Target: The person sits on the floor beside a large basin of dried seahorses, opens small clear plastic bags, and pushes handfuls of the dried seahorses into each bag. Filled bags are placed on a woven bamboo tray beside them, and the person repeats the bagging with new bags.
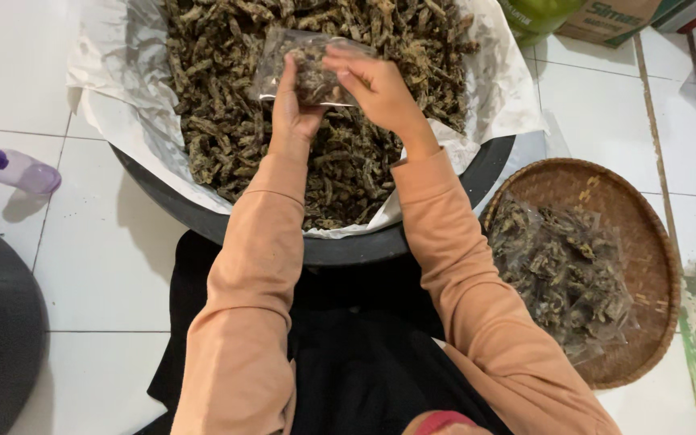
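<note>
We see a small clear plastic bag [309, 68], partly filled with dark brown-green dried snack sticks, held up at twelve o'clock over the heap of the same dried sticks [227, 121]. The bag is crinkled and tilted, its mouth turned toward three o'clock.

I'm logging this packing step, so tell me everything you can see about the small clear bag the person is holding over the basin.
The small clear plastic bag is thin, glossy and crinkled, partly filled with dark brown-green dried strips like those heaped in the paper-lined black basin beneath it. It is held above the heap, roughly upright and a little tilted. The left hand grips it from below and behind, while the right hand lies over its top right edge, fingers across its opening. Whether it is sealed cannot be told.
</note>
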The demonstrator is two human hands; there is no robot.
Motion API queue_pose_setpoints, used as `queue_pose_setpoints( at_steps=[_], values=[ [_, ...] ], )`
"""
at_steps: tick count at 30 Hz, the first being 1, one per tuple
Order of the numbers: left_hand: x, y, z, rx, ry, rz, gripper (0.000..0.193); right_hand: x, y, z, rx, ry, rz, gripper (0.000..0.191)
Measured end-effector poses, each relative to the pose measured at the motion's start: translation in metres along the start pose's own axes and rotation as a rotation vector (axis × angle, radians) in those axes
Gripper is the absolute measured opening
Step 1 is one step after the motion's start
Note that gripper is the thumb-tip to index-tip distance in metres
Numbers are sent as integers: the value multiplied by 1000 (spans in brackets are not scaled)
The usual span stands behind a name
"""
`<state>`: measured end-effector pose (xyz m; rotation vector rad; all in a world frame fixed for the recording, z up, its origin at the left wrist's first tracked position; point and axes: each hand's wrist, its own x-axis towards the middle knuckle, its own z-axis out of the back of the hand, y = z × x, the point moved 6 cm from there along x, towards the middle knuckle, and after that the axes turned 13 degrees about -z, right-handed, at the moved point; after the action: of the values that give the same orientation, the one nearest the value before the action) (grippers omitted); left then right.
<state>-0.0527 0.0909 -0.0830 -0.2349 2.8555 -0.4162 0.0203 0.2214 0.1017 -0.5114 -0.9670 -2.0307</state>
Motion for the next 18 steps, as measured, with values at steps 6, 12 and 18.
queue_pose_setpoints(
  at_steps=[6,12,18],
  values=[
    [-1,-37,2,-185,-22,-218,78,2,-7,13,210,-85,-435,31],
    [3,-51,1,-267,-27,-257,69,0,9,25,84,-310,-196,10],
    [-13,-28,-10,28,72,-130,61,7,16,8,-9,-281,-252,11]
  ],
)
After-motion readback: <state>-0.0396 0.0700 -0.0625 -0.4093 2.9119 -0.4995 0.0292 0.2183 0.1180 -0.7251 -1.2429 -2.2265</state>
